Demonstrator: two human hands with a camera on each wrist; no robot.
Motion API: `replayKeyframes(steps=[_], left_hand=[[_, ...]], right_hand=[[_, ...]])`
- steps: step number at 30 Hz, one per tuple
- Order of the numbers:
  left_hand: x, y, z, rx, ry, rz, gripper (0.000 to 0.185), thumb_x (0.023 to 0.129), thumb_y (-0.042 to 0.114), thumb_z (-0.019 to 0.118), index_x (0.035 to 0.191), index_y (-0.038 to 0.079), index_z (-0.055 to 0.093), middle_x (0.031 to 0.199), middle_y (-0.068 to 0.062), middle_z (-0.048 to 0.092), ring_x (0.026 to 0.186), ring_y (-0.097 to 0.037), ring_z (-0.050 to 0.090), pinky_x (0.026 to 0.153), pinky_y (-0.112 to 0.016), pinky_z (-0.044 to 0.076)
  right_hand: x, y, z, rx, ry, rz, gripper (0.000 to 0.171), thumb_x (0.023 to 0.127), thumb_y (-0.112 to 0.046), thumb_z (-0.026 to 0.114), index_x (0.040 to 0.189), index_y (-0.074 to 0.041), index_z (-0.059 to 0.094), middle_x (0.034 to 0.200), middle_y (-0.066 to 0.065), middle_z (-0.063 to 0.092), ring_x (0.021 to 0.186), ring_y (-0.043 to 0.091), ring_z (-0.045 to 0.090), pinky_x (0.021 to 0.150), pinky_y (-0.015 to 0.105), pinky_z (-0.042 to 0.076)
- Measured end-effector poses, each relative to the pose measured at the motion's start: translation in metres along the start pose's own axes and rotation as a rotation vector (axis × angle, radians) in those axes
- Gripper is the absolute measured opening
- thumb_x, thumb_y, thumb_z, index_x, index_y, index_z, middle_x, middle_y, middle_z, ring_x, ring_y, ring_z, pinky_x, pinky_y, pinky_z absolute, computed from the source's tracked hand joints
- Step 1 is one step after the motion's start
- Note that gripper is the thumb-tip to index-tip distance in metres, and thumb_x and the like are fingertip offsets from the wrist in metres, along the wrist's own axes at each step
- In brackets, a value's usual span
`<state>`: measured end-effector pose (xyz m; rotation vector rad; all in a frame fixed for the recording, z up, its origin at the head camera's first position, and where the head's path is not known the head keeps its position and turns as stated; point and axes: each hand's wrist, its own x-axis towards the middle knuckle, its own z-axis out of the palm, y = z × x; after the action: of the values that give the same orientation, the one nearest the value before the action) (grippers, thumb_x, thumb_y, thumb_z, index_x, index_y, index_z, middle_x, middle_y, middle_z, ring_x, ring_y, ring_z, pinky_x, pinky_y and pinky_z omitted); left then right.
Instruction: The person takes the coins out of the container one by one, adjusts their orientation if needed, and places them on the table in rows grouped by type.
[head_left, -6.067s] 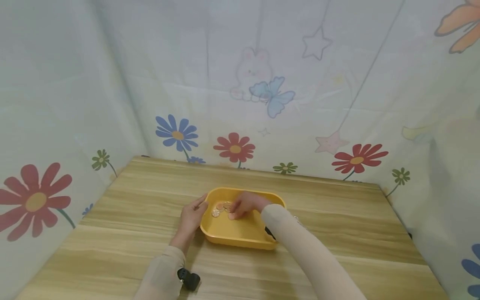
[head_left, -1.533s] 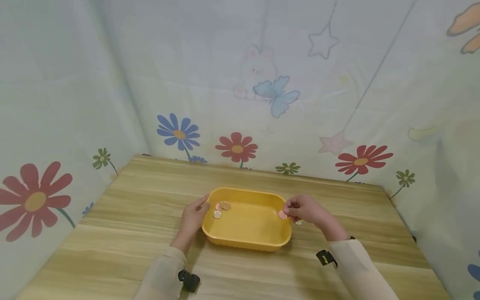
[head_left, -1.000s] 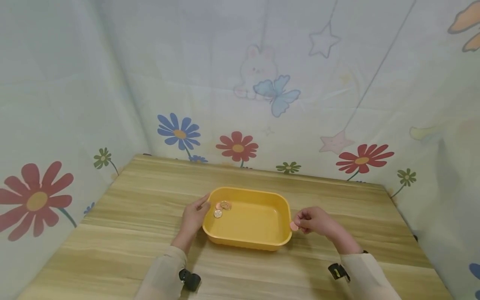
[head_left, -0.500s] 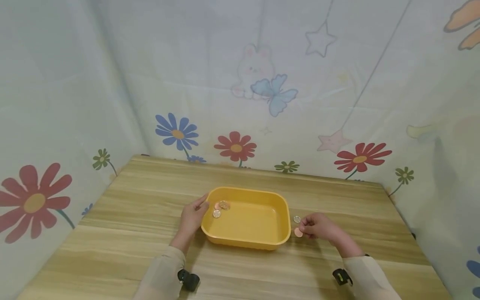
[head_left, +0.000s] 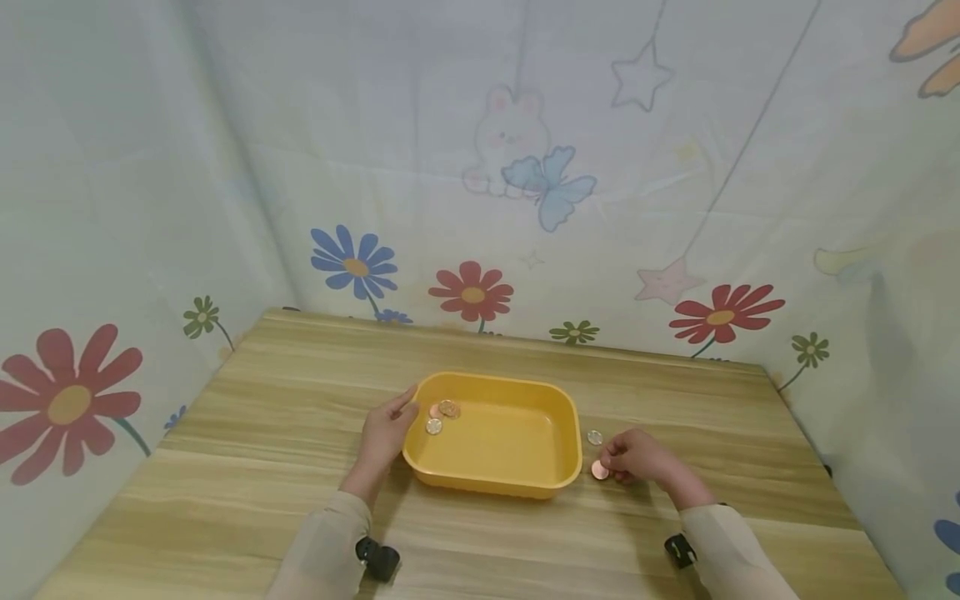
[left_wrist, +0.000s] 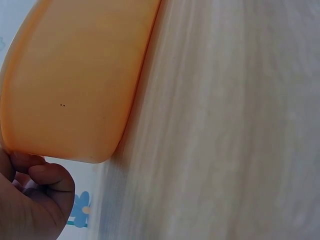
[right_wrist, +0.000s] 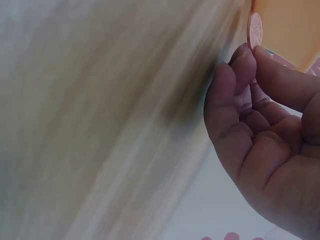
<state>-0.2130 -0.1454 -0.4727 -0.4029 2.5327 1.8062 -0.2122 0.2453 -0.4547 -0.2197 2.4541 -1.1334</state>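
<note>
A yellow plastic tray (head_left: 491, 482) stands on the table. My left hand (head_left: 385, 435) holds its left end, with the thumb at the rim; in the left wrist view the fingers are curled by the tray's corner. To the right of the tray, my right hand (head_left: 639, 458) pinches a copper-coloured coin (head_left: 599, 470) between thumb and forefinger. In the right wrist view that coin (right_wrist: 255, 30) stands on edge at the fingertips. A silvery coin (head_left: 595, 437) lies on the table just behind it. Inside the tray, at the left, are a silvery coin (head_left: 433, 426) and overlapping copper and gold-coloured coins (head_left: 448, 408).
The wood-grain table (head_left: 315, 358) is bounded at the back and sides by a flower-printed curtain (head_left: 420, 167). Black cameras are strapped at both wrists, the left camera (head_left: 378, 560) close to the tabletop.
My right hand has gone from inside the tray, over its right rim, to the table beside it, carrying the copper coin. The silvery coin there has come into view. My left hand has stayed put.
</note>
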Motion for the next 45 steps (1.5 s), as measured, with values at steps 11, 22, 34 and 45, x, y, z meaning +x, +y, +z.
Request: replayKeyframes(steps=[11, 22, 34, 45], left_hand=[[-0.001, 0.001, 0.002, -0.008, 0.022, -0.002, 0.045, 0.103, 0.023, 0.057, 0.147, 0.016, 0.054, 0.151, -0.023, 0.053, 0.137, -0.041, 0.056, 0.107, -0.047, 0.056], [0.0, -0.003, 0.001, -0.017, 0.029, 0.0, 0.044, 0.103, 0.021, 0.058, 0.146, 0.015, 0.055, 0.149, -0.024, 0.054, 0.131, -0.041, 0.06, 0.1, -0.042, 0.06], [-0.001, -0.001, 0.001, -0.015, 0.033, 0.002, 0.044, 0.103, 0.021, 0.057, 0.147, 0.014, 0.055, 0.147, -0.025, 0.057, 0.129, -0.04, 0.061, 0.1, -0.041, 0.06], [0.0, -0.003, 0.001, -0.027, 0.029, 0.012, 0.044, 0.103, 0.02, 0.058, 0.146, 0.014, 0.054, 0.15, -0.024, 0.054, 0.133, -0.04, 0.058, 0.101, -0.042, 0.06]], right_hand=[[0.006, 0.005, 0.003, -0.05, 0.021, 0.009, 0.011, 0.095, 0.0, 0.063, 0.088, 0.008, 0.068, 0.072, 0.001, 0.061, 0.064, 0.013, 0.055, 0.06, 0.025, 0.054], [0.006, 0.001, 0.003, -0.137, 0.05, -0.001, 0.013, 0.092, -0.001, 0.066, 0.08, 0.004, 0.069, 0.065, -0.002, 0.057, 0.062, 0.011, 0.049, 0.056, 0.022, 0.041], [0.022, 0.02, 0.001, -0.248, 0.091, -0.115, 0.014, 0.087, -0.01, 0.074, 0.074, -0.005, 0.074, 0.067, -0.002, 0.064, 0.063, 0.01, 0.047, 0.057, 0.021, 0.037], [0.012, 0.001, 0.008, -0.292, 0.148, 0.003, 0.01, 0.087, -0.006, 0.074, 0.079, -0.001, 0.073, 0.075, 0.004, 0.068, 0.069, 0.014, 0.051, 0.062, 0.024, 0.042]])
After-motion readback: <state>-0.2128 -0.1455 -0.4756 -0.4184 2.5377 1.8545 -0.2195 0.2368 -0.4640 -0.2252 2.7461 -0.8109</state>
